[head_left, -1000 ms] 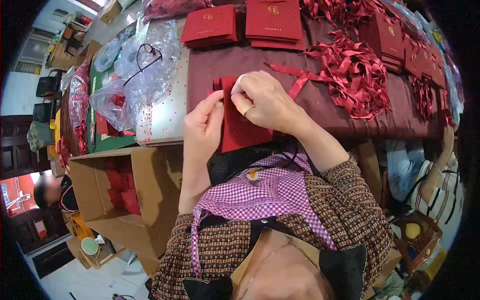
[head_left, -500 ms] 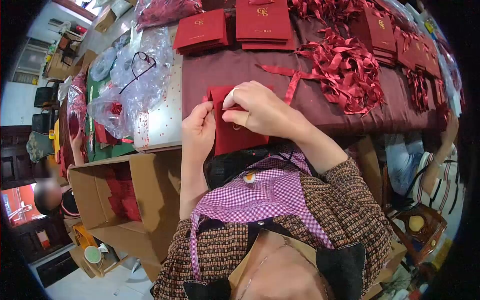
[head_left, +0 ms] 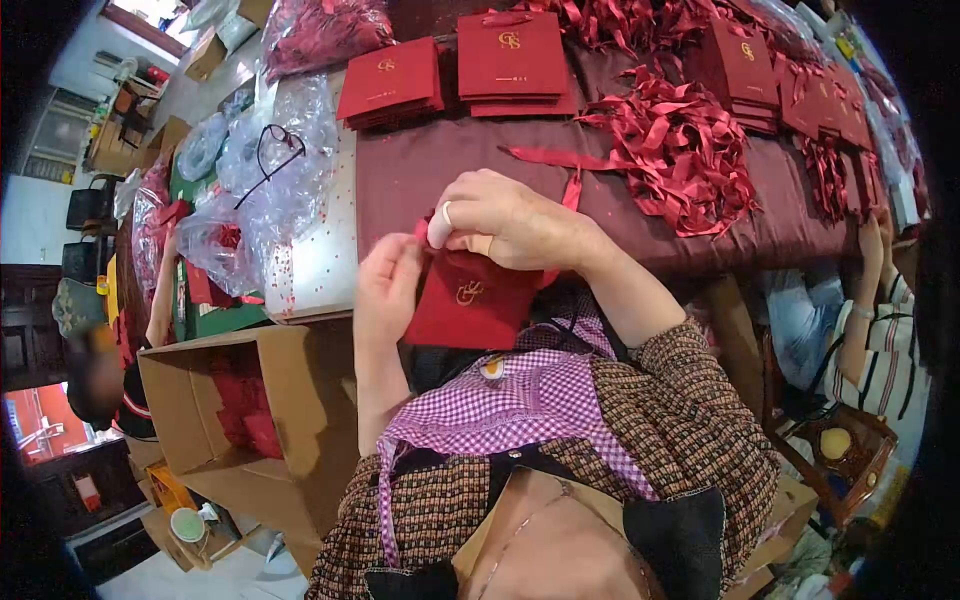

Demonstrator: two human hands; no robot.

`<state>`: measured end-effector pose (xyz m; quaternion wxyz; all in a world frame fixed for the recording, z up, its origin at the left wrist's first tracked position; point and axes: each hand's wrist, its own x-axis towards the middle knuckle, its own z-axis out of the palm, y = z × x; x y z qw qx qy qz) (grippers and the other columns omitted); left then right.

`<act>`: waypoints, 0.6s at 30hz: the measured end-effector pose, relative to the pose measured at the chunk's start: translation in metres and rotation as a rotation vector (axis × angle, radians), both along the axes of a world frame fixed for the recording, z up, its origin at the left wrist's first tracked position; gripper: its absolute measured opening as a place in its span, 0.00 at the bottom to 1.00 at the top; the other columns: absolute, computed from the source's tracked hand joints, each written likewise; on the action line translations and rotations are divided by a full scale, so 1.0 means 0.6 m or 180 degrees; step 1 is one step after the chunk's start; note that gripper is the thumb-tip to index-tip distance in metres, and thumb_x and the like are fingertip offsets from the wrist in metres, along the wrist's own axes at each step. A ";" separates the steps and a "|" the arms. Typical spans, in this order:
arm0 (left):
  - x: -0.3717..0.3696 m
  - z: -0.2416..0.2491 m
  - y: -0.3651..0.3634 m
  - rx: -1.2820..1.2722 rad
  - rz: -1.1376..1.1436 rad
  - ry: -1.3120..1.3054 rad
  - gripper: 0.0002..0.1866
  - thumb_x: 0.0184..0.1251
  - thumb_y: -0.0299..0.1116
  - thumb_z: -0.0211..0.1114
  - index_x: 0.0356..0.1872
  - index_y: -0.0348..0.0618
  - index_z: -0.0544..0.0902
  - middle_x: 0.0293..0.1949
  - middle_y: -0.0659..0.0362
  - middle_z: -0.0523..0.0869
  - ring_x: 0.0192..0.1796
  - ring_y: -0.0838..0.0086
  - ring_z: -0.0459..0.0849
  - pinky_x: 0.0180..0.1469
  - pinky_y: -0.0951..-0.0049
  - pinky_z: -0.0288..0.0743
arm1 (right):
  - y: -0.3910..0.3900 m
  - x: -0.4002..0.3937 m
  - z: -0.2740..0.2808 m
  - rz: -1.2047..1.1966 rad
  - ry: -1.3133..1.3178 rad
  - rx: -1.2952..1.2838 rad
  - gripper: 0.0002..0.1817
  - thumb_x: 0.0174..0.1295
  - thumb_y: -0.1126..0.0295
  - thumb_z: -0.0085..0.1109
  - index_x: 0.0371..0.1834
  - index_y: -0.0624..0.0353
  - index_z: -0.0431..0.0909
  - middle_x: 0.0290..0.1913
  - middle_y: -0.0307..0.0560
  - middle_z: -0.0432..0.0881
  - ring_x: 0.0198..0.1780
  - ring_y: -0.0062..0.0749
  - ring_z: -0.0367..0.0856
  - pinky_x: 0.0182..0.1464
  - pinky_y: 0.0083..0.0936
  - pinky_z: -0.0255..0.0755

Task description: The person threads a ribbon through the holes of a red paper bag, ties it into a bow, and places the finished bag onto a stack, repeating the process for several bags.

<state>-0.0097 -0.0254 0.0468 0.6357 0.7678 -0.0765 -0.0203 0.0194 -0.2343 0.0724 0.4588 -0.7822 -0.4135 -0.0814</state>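
Observation:
A red bag with a gold emblem [head_left: 468,308] hangs below my hands, in front of the checked apron. My right hand [head_left: 505,220], wearing a ring, has its fingers closed on the bag's top edge. At the bag's upper left corner, my left hand [head_left: 388,280] has thumb and fingers pinched together; what lies between them is too small to tell. Beyond my hands, a red ribbon [head_left: 560,158] stretches over the dark red cloth and runs down behind my right hand.
Stacks of red bags [head_left: 510,60] stand at the table's back. A ribbon pile [head_left: 680,160] lies to the right. Clear plastic wrap with glasses [head_left: 265,150] is at the left. An open cardboard box [head_left: 300,400] sits below left. People's arms show at both sides.
The bag has moved lower towards me, and its gold emblem now shows. My right hand has shifted left to the bag's top, and my left hand has moved slightly down.

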 end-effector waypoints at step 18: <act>0.045 -0.009 0.039 0.0400 0.1445 -0.0879 0.05 0.68 0.26 0.58 0.39 0.35 0.80 0.37 0.61 0.82 0.37 0.80 0.76 0.41 0.80 0.70 | -0.017 0.038 -0.007 -0.0477 0.0623 -0.0378 0.06 0.59 0.72 0.54 0.37 0.61 0.78 0.38 0.52 0.81 0.45 0.48 0.78 0.48 0.39 0.71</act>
